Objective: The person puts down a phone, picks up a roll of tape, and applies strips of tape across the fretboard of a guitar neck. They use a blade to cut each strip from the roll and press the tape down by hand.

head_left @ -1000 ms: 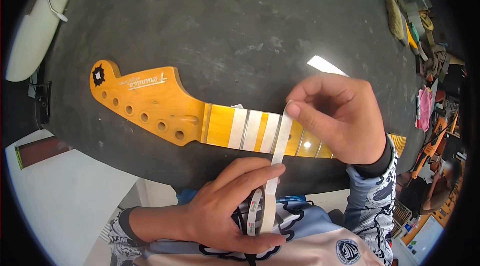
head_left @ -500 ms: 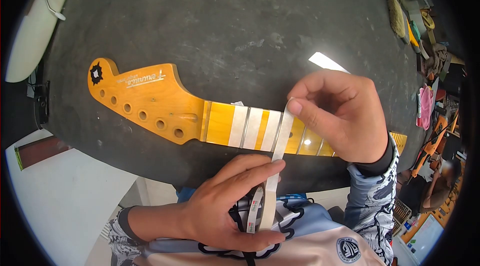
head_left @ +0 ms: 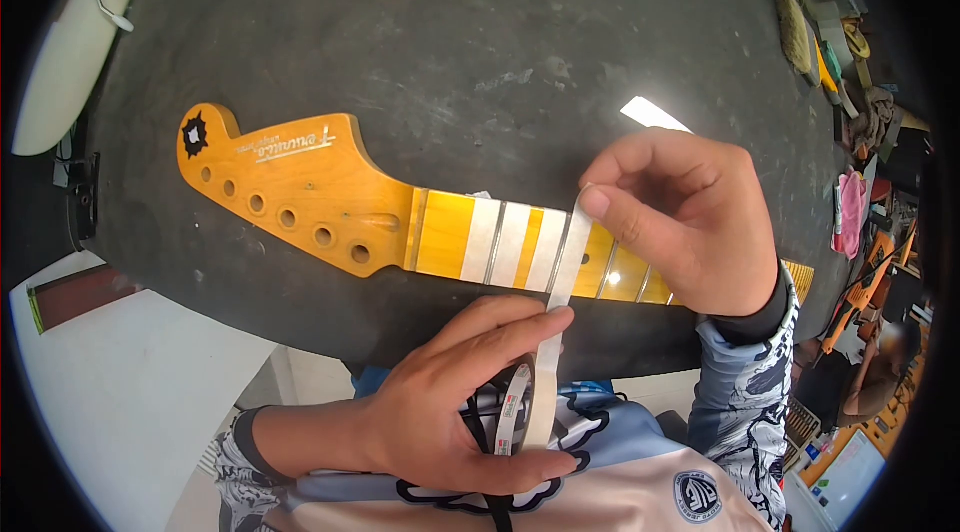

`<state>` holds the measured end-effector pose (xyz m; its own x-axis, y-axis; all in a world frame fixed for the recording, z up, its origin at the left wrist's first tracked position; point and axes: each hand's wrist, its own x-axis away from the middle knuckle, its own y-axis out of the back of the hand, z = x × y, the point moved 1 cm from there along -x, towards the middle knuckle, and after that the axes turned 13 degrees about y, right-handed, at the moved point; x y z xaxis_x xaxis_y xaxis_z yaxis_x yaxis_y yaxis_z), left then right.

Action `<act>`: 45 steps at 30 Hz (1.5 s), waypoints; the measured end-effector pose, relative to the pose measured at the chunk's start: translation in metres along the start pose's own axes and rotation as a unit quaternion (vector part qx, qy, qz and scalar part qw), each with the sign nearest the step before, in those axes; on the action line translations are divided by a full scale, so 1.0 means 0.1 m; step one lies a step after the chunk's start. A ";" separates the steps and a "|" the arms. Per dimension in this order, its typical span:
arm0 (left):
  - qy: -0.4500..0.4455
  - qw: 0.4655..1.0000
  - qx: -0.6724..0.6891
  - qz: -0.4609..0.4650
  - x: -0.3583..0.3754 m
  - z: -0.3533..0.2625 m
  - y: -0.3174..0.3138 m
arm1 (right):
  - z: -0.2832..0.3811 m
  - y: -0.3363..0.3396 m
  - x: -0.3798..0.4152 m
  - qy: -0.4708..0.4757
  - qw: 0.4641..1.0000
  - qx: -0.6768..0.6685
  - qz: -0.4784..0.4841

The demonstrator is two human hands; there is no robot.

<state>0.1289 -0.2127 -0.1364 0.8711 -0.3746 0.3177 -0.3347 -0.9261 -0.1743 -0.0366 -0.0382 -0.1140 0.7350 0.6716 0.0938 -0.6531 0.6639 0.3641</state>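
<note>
An amber guitar neck (head_left: 440,232) lies on the dark tabletop, its headstock (head_left: 290,167) to the left with a row of tuner holes. Strips of pale masking tape (head_left: 513,244) cover parts of the fretboard beside the upper frets. My right hand (head_left: 690,222) pinches the free end of a tape strip (head_left: 570,260) between thumb and forefinger at the far edge of the neck. The strip crosses the fretboard next to a fret and runs down to the tape roll (head_left: 515,410). My left hand (head_left: 450,397) grips that roll below the neck, with fingertips touching the strip.
A bright white reflection or piece (head_left: 652,114) shows on the tabletop (head_left: 480,52) beyond my right hand. Along the right stand a brush (head_left: 795,27), a pink cloth (head_left: 851,214) and assorted tools. Another person (head_left: 885,367) is at the far right.
The neck has shifted slightly away from me and to the right in view. Both hands keep their hold on the tape, with the left hand slightly higher.
</note>
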 end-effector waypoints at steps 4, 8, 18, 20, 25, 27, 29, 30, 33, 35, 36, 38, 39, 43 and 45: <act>0.002 1.000 0.004 0.007 0.00 0.00 0.01 | 0.00 -0.01 0.00 0.000 1.000 -0.003 -0.002; 0.006 1.000 0.012 0.009 0.00 0.00 0.01 | 0.01 -0.01 0.00 -0.005 1.000 0.003 -0.004; 0.021 0.997 0.064 0.022 0.00 0.03 0.01 | 0.00 -0.01 0.00 0.000 1.000 -0.006 -0.006; 0.024 0.997 0.067 0.023 0.00 0.03 0.01 | 0.01 -0.01 0.00 -0.004 1.000 -0.003 -0.005; 0.042 0.996 0.071 0.031 0.00 0.01 0.03 | 0.00 0.00 -0.01 -0.001 1.000 0.001 -0.002; 0.039 0.996 0.070 0.027 0.00 0.01 0.02 | -0.01 -0.01 0.00 0.001 1.000 -0.001 -0.003; 0.038 0.996 0.072 0.024 0.00 0.01 0.01 | -0.01 -0.01 0.00 0.004 1.000 -0.005 -0.005; 0.038 0.996 0.075 0.024 0.00 0.01 0.01 | 0.00 -0.01 0.00 0.003 1.000 -0.004 -0.005; 0.040 0.996 0.081 0.025 0.00 0.01 0.01 | 0.01 -0.01 0.00 -0.001 1.000 -0.003 -0.004; 0.040 0.996 0.081 0.025 -0.01 0.02 0.01 | 0.01 -0.01 -0.01 -0.004 1.000 -0.002 -0.002; 0.039 0.996 0.080 0.025 0.00 0.02 0.01 | 0.00 0.00 -0.01 -0.006 1.000 -0.002 -0.002; 0.040 0.995 0.082 0.026 0.00 0.02 0.02 | 0.00 -0.01 -0.01 -0.008 1.000 -0.002 -0.002; 0.041 0.995 0.085 0.028 0.00 0.02 0.02 | 0.00 -0.01 -0.01 -0.009 1.000 0.003 -0.001; 0.040 0.995 0.091 0.027 0.00 0.02 0.01 | 0.00 -0.01 -0.01 -0.008 1.000 0.009 -0.001; 0.038 0.995 0.091 0.027 0.00 0.02 0.01 | -0.01 -0.01 -0.01 -0.006 1.000 0.008 -0.001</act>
<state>0.1297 -0.2134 -0.1388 0.8212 -0.4329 0.3717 -0.3042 -0.8833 -0.3568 -0.0368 -0.0393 -0.1150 0.7380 0.6668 0.1038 -0.6492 0.6595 0.3789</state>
